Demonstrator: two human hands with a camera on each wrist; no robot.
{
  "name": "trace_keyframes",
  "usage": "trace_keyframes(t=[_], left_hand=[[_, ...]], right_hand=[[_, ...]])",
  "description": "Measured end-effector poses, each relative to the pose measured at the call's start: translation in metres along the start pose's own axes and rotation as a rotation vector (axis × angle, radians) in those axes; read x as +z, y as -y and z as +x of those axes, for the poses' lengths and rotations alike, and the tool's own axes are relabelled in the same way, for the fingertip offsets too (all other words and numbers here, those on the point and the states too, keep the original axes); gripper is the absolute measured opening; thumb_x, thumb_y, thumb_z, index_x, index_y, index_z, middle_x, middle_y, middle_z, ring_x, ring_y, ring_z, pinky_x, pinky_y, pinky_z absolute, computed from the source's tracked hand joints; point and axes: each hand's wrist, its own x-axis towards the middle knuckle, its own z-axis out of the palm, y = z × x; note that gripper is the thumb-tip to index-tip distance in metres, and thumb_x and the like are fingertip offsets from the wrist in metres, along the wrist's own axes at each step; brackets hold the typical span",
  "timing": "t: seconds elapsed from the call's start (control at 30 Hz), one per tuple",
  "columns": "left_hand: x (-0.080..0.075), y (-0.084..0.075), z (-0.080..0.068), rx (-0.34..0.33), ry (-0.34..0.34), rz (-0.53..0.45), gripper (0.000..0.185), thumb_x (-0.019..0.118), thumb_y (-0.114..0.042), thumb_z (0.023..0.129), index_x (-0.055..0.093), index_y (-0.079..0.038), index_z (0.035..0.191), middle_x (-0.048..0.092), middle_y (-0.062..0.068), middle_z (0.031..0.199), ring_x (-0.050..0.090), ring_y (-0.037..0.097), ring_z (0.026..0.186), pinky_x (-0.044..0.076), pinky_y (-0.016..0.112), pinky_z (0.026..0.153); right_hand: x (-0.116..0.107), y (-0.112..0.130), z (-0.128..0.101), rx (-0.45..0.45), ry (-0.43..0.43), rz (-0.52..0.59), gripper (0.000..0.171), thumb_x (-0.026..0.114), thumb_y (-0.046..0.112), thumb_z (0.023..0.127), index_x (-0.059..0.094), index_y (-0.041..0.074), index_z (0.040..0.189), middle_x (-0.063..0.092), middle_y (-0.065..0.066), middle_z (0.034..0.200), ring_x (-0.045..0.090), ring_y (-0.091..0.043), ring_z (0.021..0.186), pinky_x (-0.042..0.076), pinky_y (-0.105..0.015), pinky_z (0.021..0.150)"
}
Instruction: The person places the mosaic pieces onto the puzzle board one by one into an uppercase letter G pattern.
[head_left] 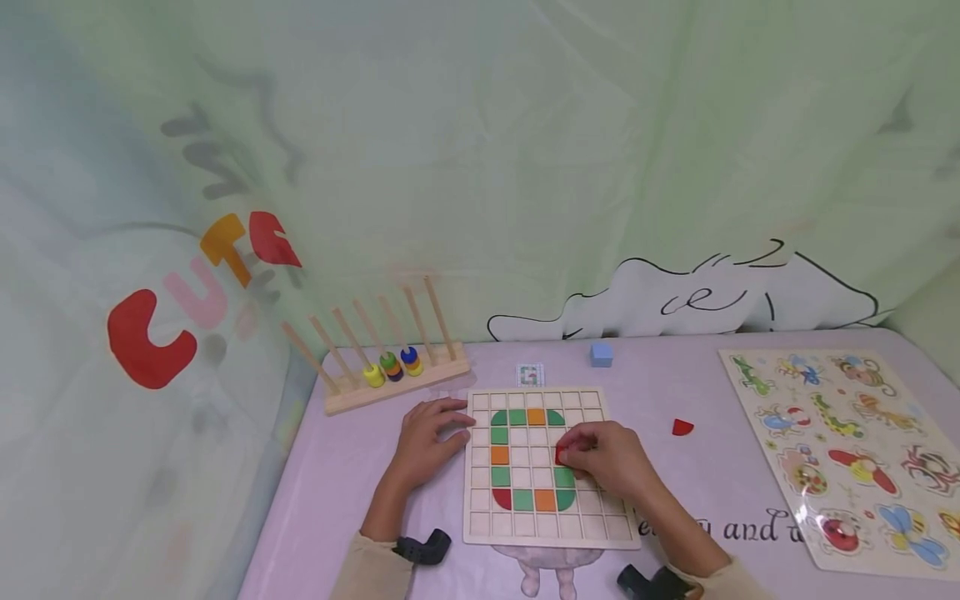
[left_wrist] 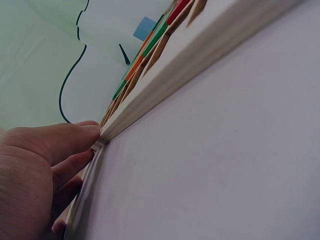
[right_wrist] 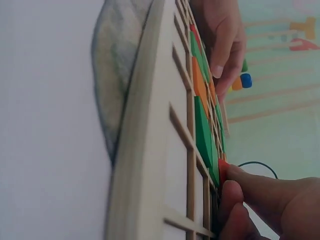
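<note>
A wooden grid board (head_left: 592,527) lies on the lilac table, with green, orange and red tiles set in a ring in its cells. My right hand (head_left: 609,458) pinches a small red tile (head_left: 559,454) over the right side of the ring, just above a green tile (head_left: 565,477); the right wrist view shows the red tile (right_wrist: 222,169) at my fingertips (right_wrist: 235,187) against the board (right_wrist: 145,150). My left hand (head_left: 429,433) rests with straight fingers on the board's left edge (left_wrist: 165,95), fingers (left_wrist: 70,142) touching its rim.
A loose red tile (head_left: 682,427) lies right of the board. A blue block (head_left: 601,354) and a small pattern card (head_left: 530,374) sit behind it. A peg rack with coloured rings (head_left: 390,367) stands back left; an animal puzzle board (head_left: 847,450) lies at right.
</note>
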Motion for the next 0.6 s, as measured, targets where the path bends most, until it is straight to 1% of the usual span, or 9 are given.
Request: trace_keyframes(t=[0.13, 0.27, 0.37, 0.43, 0.5, 0.6], left_hand=[[0.000, 0.000, 0.000, -0.004, 0.000, 0.006, 0.016, 0.072, -0.022, 0.091, 0.078, -0.025, 0.106, 0.066, -0.004, 0.136, 0.050, 0.024, 0.139, 0.028, 0.058, 0.117], [0.000, 0.001, -0.001, -0.013, 0.000, 0.011, 0.016, 0.073, -0.022, 0.091, 0.078, -0.026, 0.106, 0.066, -0.004, 0.136, 0.050, 0.024, 0.139, 0.028, 0.058, 0.117], [0.000, 0.001, -0.001, -0.012, -0.001, 0.017, 0.016, 0.073, -0.023, 0.091, 0.078, -0.026, 0.106, 0.066, -0.004, 0.137, 0.050, 0.024, 0.139, 0.028, 0.058, 0.117], [0.000, 0.001, -0.001, -0.013, 0.004, 0.022, 0.016, 0.073, -0.024, 0.092, 0.078, -0.026, 0.106, 0.066, -0.005, 0.137, 0.050, 0.024, 0.139, 0.028, 0.058, 0.117], [0.001, 0.001, 0.000, -0.017, 0.012, 0.026, 0.016, 0.072, -0.025, 0.092, 0.078, -0.026, 0.107, 0.065, -0.005, 0.138, 0.049, 0.023, 0.140, 0.027, 0.057, 0.118], [0.001, 0.001, 0.000, -0.025, 0.020, 0.025, 0.016, 0.072, -0.025, 0.093, 0.078, -0.026, 0.108, 0.065, -0.005, 0.138, 0.049, 0.023, 0.140, 0.026, 0.057, 0.120]], right_hand=[[0.004, 0.001, 0.000, 0.015, -0.028, 0.002, 0.009, 0.081, 0.013, 0.086, 0.080, 0.014, 0.095, 0.072, 0.000, 0.084, 0.061, -0.014, 0.069, 0.055, -0.020, 0.058], [0.007, 0.004, 0.001, 0.026, -0.051, -0.028, 0.008, 0.085, 0.017, 0.083, 0.079, 0.015, 0.089, 0.070, 0.002, 0.076, 0.059, -0.014, 0.063, 0.052, -0.021, 0.055], [0.004, 0.006, 0.000, 0.033, -0.055, -0.053, 0.010, 0.085, 0.018, 0.083, 0.077, 0.014, 0.087, 0.068, 0.001, 0.073, 0.059, -0.016, 0.065, 0.052, -0.023, 0.055], [-0.002, 0.005, -0.001, 0.039, -0.065, -0.077, 0.012, 0.085, 0.021, 0.084, 0.077, 0.013, 0.090, 0.067, 0.000, 0.076, 0.058, -0.017, 0.071, 0.052, -0.024, 0.057], [-0.013, 0.002, -0.002, 0.051, -0.080, -0.093, 0.016, 0.083, 0.022, 0.085, 0.076, 0.011, 0.094, 0.068, -0.002, 0.081, 0.057, -0.019, 0.077, 0.051, -0.025, 0.059], [-0.036, -0.009, -0.002, 0.053, -0.120, -0.143, 0.021, 0.081, 0.025, 0.088, 0.075, 0.009, 0.099, 0.068, -0.005, 0.084, 0.056, -0.020, 0.076, 0.048, -0.027, 0.058]])
